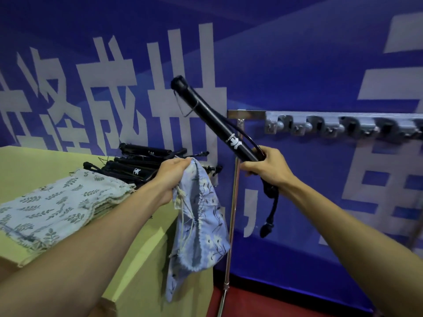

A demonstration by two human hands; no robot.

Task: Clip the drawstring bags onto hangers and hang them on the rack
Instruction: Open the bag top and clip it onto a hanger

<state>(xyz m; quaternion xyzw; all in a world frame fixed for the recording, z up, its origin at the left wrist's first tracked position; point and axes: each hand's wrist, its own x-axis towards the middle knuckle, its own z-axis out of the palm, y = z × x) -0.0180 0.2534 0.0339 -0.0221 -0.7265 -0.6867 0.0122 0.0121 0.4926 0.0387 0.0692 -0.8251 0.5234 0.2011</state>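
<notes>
My left hand grips the top of a blue floral drawstring bag, which hangs down past the table's right edge with its white cords dangling. My right hand holds a black clip hanger near its middle; the bar points up and to the left, and one black clip dangles below my hand. The metal rack stands just behind the hanger, its upright pole running down to the floor. The two hands are apart, the bag left of the hanger.
A stack of leaf-print drawstring bags lies on the yellow-green table at left. Behind it is a pile of black hangers. Grey hook fittings line the rack's rail. A blue banner wall is close behind; red floor below.
</notes>
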